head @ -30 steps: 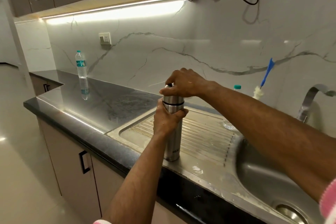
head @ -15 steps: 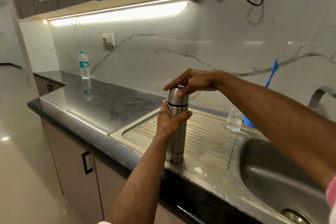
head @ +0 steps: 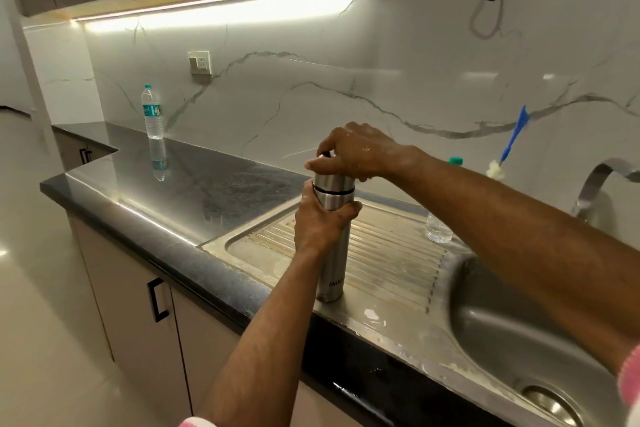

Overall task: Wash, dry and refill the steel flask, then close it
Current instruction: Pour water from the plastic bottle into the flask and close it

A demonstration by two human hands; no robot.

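The steel flask (head: 333, 263) stands upright on the ribbed drainboard (head: 391, 253) of the sink. My left hand (head: 320, 222) grips the flask's body just under the black seam. My right hand (head: 353, 152) is curled over the flask's steel cap (head: 334, 184) from above and hides its top. A clear plastic water bottle with a green cap (head: 438, 229) stands behind my right forearm, mostly hidden.
The sink basin (head: 512, 333) with its drain lies at right, and the tap (head: 599, 184) curves above it. A blue-handled bottle brush (head: 512, 139) leans at the wall. A second water bottle (head: 152, 113) stands on the dark counter (head: 194, 184) far left. Cabinets hang overhead.
My right hand has gone from fingertips reaching past the cap to a curled grip over it. The left hand stays on the flask body. The view shifted slightly.
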